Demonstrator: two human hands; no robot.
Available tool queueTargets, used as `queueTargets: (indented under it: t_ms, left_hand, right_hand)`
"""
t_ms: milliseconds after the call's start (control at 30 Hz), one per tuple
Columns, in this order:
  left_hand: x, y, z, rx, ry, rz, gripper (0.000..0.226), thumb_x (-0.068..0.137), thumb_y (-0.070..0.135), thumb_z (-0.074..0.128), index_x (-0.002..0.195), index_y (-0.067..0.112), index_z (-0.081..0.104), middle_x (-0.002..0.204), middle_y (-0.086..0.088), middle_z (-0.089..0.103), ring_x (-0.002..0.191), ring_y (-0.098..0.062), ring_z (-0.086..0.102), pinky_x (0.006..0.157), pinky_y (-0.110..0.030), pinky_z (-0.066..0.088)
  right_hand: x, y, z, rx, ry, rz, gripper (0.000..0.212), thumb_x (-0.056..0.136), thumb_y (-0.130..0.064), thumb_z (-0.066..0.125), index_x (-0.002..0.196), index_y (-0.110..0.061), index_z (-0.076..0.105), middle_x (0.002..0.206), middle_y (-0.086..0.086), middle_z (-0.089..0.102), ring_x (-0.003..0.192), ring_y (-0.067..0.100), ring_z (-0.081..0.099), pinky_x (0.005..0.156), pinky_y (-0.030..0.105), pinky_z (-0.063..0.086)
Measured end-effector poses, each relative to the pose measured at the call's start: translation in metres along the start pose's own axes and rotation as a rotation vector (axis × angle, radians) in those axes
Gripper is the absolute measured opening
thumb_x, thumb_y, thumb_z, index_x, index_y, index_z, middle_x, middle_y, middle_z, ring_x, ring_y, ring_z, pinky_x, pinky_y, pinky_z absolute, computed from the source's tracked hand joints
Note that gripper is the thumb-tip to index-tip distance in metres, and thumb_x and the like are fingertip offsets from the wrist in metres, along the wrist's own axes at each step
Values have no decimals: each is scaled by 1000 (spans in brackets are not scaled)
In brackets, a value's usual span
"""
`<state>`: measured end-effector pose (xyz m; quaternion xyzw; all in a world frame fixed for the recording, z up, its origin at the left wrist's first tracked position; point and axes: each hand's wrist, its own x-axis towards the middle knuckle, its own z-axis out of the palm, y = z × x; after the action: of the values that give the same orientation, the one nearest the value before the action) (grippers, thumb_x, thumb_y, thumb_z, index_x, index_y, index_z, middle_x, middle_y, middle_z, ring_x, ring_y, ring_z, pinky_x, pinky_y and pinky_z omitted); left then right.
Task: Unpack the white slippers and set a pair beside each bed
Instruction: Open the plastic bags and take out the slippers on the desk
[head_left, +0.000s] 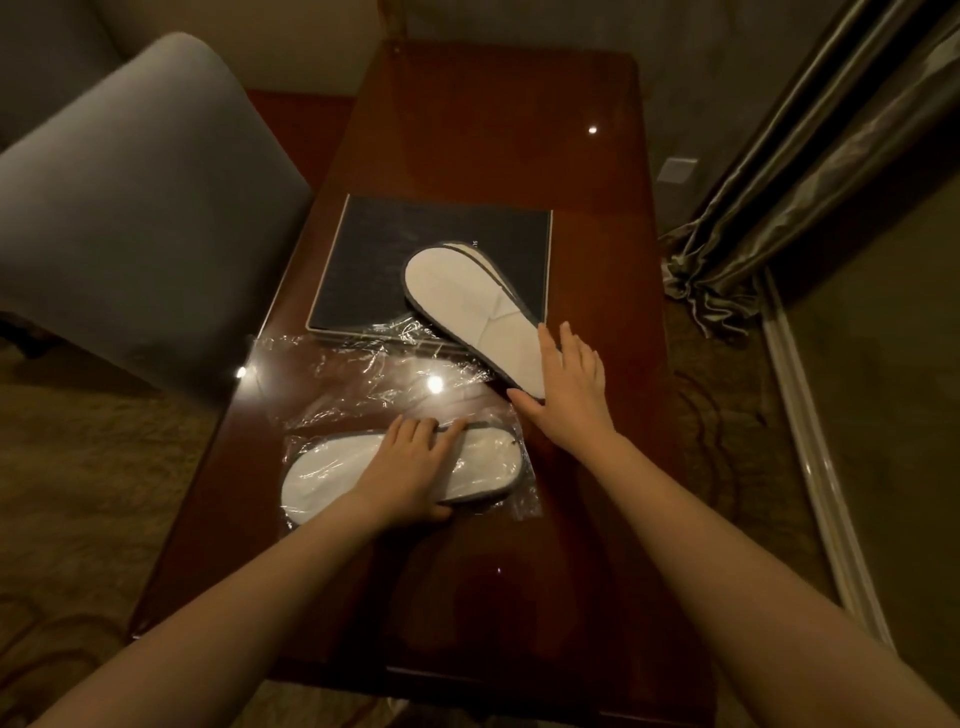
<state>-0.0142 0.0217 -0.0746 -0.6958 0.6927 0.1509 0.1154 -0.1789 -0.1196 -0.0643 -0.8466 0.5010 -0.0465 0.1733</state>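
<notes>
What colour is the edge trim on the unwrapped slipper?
Grey, running round the flat white unwrapped slipper, seen in the head view.

— What is sitting on the glossy reddish-brown worktop (498, 130)?

— A dark rectangular mat or folder (431, 249), I think; the dim light is blurring its surface. Ceiling lights are glinting off the wood.

— And to the left?

— A grey upholstered chair (140, 208) is standing just beside the worktop's left edge.

— The right side?

— Heavy curtains (810, 166) are hanging down and bunching on the patterned carpet (78, 467).
</notes>
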Motion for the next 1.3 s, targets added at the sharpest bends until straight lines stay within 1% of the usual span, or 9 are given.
queueTargets:
  t_ms: [167, 333, 600, 667, 867, 1000, 1133, 1233, 1300]
  left_hand:
    - [-13, 7, -14, -40, 85, 27, 117, 61, 61, 70, 151, 21, 7, 143, -12, 34, 129, -28, 32, 112, -39, 24]
    - [-23, 14, -44, -25, 242, 22, 117, 57, 63, 67, 151, 22, 10, 138, -9, 38, 127, -27, 33, 111, -39, 24]
    - [-28, 17, -98, -16, 385, -4, 110, 59, 63, 64, 150, 25, 15, 137, -7, 36, 127, -27, 30, 112, -39, 23]
    - [-29, 16, -106, -5, 399, -5, 109, 60, 61, 65, 150, 25, 15, 137, -6, 35, 126, -26, 30, 112, -40, 23]
    - [-43, -3, -118, -42, 423, 2, 106, 62, 60, 66, 150, 25, 17, 141, -6, 34, 128, -25, 29, 111, -39, 23]
    - [-49, -6, -122, -33, 451, 41, 105, 60, 61, 65, 149, 24, 21, 140, -6, 38, 127, -26, 32, 111, -40, 26]
    - [-48, -6, -125, -22, 458, 42, 105, 61, 60, 66, 149, 23, 22, 140, -7, 38, 128, -27, 33, 112, -41, 26]
    - [-48, -9, -128, -17, 455, 30, 106, 61, 60, 67, 149, 23, 21, 141, -7, 37, 129, -27, 32, 112, -40, 26]
    - [-46, -7, -131, 4, 461, 43, 107, 61, 59, 68, 150, 22, 22, 141, -8, 39, 129, -28, 34, 111, -41, 27]
  right_hand:
    - [-53, -6, -20, 104, 102, -109, 41, 87, -43, 53, 122, -20, 54, 124, -1, 57, 116, 16, 42, 97, 33, 36]
    - [-81, -25, -33, 19, 133, -139, 47, 81, -51, 56, 116, -20, 53, 111, -3, 59, 101, 17, 47, 85, 31, 41]
    - [-75, -56, -80, -218, 358, -192, 1, 79, -6, 63, 79, -6, 63, 75, 12, 68, 69, 25, 61, 54, 30, 45]
    - [-72, -57, -86, -216, 424, -205, 7, 76, -2, 69, 73, -7, 63, 66, 10, 66, 59, 23, 60, 47, 26, 42]
    - [-56, -32, -99, 505, 450, 160, 13, 92, -18, 54, 87, -12, 65, 79, 1, 66, 66, 11, 58, 53, 19, 41]
    - [-51, -15, -96, 790, 311, 312, 14, 89, -14, 56, 83, -10, 69, 83, 7, 72, 67, 15, 63, 62, 29, 54]
    - [-52, -9, -102, 655, 303, 226, 14, 89, -19, 59, 94, -8, 67, 87, 1, 66, 78, 12, 58, 66, 19, 45]
    - [-57, -19, -116, 375, 536, -22, 14, 85, -20, 64, 97, -13, 62, 87, -7, 54, 81, 9, 49, 64, 7, 30]
    - [-57, -32, -123, 277, 476, -184, 17, 84, -23, 65, 97, -14, 60, 89, -8, 52, 82, 9, 48, 65, 8, 32]
